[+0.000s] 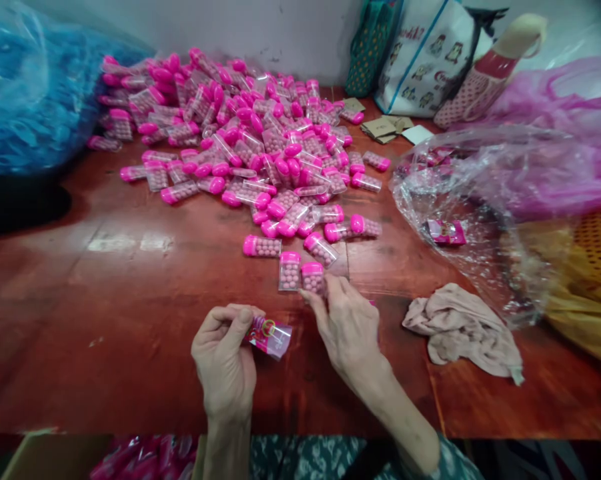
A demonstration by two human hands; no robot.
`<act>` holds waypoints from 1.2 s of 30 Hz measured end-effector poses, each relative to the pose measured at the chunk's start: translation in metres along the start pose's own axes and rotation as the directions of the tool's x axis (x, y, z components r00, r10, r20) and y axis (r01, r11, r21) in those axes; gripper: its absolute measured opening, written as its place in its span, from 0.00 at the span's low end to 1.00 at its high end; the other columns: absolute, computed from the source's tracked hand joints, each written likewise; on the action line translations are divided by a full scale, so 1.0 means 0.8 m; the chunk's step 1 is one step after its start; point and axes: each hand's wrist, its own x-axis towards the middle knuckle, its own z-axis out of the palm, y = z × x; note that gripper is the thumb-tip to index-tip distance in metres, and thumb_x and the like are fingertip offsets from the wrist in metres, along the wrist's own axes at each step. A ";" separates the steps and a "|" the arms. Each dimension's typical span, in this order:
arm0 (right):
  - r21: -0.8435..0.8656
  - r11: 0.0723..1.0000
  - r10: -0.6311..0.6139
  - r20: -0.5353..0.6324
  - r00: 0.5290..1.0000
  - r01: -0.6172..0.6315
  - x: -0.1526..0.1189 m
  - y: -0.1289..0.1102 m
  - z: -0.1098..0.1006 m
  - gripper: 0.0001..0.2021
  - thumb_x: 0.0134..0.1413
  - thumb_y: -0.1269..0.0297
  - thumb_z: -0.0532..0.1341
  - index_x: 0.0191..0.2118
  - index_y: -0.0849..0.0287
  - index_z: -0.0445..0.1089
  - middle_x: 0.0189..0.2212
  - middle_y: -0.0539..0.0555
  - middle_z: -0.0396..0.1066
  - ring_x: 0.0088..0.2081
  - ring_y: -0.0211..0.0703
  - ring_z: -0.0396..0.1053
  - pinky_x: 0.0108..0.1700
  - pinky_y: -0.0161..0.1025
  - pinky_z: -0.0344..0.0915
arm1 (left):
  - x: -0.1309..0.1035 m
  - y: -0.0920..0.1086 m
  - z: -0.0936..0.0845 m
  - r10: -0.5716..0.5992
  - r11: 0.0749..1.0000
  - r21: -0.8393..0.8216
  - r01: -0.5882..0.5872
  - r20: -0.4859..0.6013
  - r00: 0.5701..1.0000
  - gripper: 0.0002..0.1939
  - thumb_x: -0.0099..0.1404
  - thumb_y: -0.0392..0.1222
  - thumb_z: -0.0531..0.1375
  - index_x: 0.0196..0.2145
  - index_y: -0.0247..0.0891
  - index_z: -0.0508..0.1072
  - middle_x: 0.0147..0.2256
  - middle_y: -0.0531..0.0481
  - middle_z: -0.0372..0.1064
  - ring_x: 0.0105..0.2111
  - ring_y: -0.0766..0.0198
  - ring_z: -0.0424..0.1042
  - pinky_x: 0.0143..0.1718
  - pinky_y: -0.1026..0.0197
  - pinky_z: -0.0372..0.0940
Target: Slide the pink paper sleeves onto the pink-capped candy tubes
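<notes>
Printed sleeve is pinched firmly in our left hand, above the near part of the table. Our right hand touches a pink-capped container, farther and to the right; we cannot tell whether it grips. We see a container pile beyond.

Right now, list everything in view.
Table: one, reddish, underneath
Containers: many, clear with pink lids, centre
Printed sleeve: one, pink, front
Large bag: one, blue, left
Standing bags: two, teal and white, back
Apparent bottle: one, red, cream, back right
Card pieces: several, brown, back
Plastic bags: two, clear and pink, right
Basket: one, orange, right edge
Cloth: one, pale pink, right
Glossy items: several, pink, below table
Left hand: one, holding sleeve
Right hand: one, at container
</notes>
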 end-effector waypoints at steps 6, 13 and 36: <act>0.004 0.996 -0.093 -0.046 0.995 0.093 -0.011 0.003 0.023 0.21 0.59 0.65 0.55 0.57 0.65 0.57 0.49 0.67 0.68 0.47 0.58 0.67 0.43 0.48 0.65 | 0.006 0.002 -0.001 0.037 0.999 -0.002 -0.038 -0.113 0.993 0.08 0.49 0.35 0.66 0.21 0.36 0.68 0.21 0.54 0.71 0.24 0.66 0.70 0.29 0.64 0.66; 0.442 0.851 0.144 0.323 0.935 -0.283 -0.011 -0.009 -0.026 0.18 0.49 0.61 0.63 0.47 0.59 0.66 0.29 0.51 0.71 0.26 0.41 0.66 0.29 0.37 0.63 | 0.012 0.000 0.002 0.022 0.999 -0.021 -0.028 -0.253 0.967 0.09 0.48 0.35 0.67 0.22 0.34 0.68 0.22 0.54 0.72 0.24 0.67 0.70 0.30 0.64 0.66; 0.735 0.203 0.050 0.652 0.757 -0.647 -0.025 -0.008 -0.019 0.18 0.41 0.72 0.66 0.43 0.56 0.71 0.29 0.48 0.72 0.31 0.38 0.67 0.34 0.34 0.64 | -0.002 -0.004 0.035 -0.107 0.993 -0.058 0.101 -0.106 0.989 0.08 0.53 0.37 0.65 0.31 0.36 0.70 0.29 0.49 0.76 0.26 0.64 0.74 0.29 0.63 0.67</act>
